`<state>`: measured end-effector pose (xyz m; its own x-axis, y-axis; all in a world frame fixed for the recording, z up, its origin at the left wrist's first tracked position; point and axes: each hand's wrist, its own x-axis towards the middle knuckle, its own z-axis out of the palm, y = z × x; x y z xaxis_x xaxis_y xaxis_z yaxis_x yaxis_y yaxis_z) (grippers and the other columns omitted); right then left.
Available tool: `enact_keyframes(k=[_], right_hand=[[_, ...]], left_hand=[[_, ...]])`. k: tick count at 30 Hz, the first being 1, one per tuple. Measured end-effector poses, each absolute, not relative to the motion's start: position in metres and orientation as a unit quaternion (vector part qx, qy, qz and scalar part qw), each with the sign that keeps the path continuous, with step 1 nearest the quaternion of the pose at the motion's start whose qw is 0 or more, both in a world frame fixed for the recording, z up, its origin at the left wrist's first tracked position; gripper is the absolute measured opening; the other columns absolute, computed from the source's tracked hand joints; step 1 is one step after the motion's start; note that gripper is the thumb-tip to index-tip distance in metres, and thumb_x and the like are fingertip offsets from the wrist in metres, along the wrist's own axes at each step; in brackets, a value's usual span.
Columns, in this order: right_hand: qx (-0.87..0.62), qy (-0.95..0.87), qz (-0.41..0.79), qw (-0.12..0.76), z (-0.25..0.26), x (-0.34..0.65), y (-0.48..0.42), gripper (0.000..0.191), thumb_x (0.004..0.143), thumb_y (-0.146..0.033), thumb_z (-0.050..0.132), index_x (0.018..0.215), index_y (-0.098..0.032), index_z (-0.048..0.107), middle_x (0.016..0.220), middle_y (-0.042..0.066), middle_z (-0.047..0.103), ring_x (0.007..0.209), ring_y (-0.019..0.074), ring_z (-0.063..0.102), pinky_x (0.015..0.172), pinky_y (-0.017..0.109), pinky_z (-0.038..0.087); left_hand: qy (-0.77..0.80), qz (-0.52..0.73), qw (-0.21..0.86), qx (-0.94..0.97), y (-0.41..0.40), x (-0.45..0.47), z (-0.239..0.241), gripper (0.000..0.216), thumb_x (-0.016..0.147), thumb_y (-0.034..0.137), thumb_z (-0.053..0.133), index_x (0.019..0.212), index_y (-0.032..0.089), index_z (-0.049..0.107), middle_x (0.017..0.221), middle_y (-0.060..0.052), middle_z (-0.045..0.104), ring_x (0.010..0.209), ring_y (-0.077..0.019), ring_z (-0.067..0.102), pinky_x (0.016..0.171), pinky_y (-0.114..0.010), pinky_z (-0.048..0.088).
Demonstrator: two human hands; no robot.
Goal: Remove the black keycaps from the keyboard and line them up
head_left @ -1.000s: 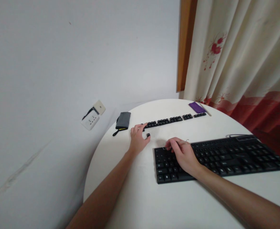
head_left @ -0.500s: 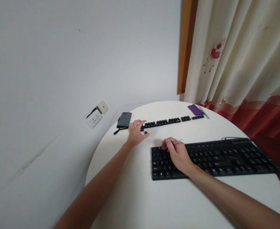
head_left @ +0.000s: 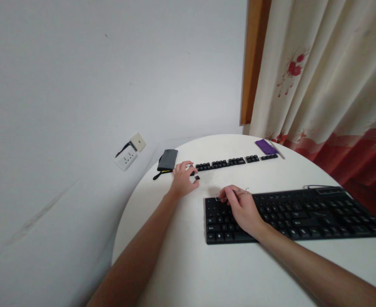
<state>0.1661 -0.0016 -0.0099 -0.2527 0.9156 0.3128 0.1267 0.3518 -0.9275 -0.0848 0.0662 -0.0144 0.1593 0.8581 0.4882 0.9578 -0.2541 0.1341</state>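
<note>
Lying at three o'clock from the nearer left hand (head_left: pixel 182 181), a loose black keycap (head_left: pixel 197 178) is framed by parted thumb and forefinger, contact unclear.

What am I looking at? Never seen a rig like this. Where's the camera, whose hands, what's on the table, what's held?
No machine here: these are a person's two bare hands, and every picture comes from one camera worn on that person's head, looking forward and down.

The white table bears a black keyboard, a broken row of loose black keycaps, a grey pouch and, at the far side, a purple item beside a thin stick.

The right hand is over the keyboard's left part, its fingers closed on a thin wiry thing, mostly hidden. The left hand is at the row's left end, thumb and forefinger around a single keycap; whether they grip it, I can't tell.
</note>
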Motion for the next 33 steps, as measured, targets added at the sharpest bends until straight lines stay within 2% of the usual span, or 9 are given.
enact_keyframes(k=[15, 33], right_hand=[[-0.388, -0.675, 0.413, 0.472, -0.012, 0.166, 0.000, 0.040, 0.101, -0.042, 0.039, 0.078, -0.020, 0.064, 0.080, 0.004, 0.069, 0.074, 0.0180, 0.063, 0.071, 0.029, 0.048], [-0.391, -0.677, 0.413, 0.467, -0.011, 0.167, -0.001, 0.039, 0.102, -0.039, 0.039, 0.080, -0.019, 0.064, 0.080, 0.004, 0.068, 0.075, 0.0178, 0.063, 0.072, 0.030, 0.046]], left_hand=[[-0.609, -0.253, 0.085, -0.747, 0.071, -0.080, -0.018, 0.046, 0.070, 0.022, 0.070, 0.114, 0.028, 0.063, 0.133, -0.008, 0.051, 0.115, -0.0320, 0.046, 0.096, -0.047, 0.036], [-0.628, -0.273, 0.090, -0.723, 0.076, -0.074, -0.019, 0.048, 0.071, 0.021, 0.068, 0.118, 0.029, 0.060, 0.132, -0.008, 0.052, 0.115, -0.0328, 0.047, 0.095, -0.047, 0.036]])
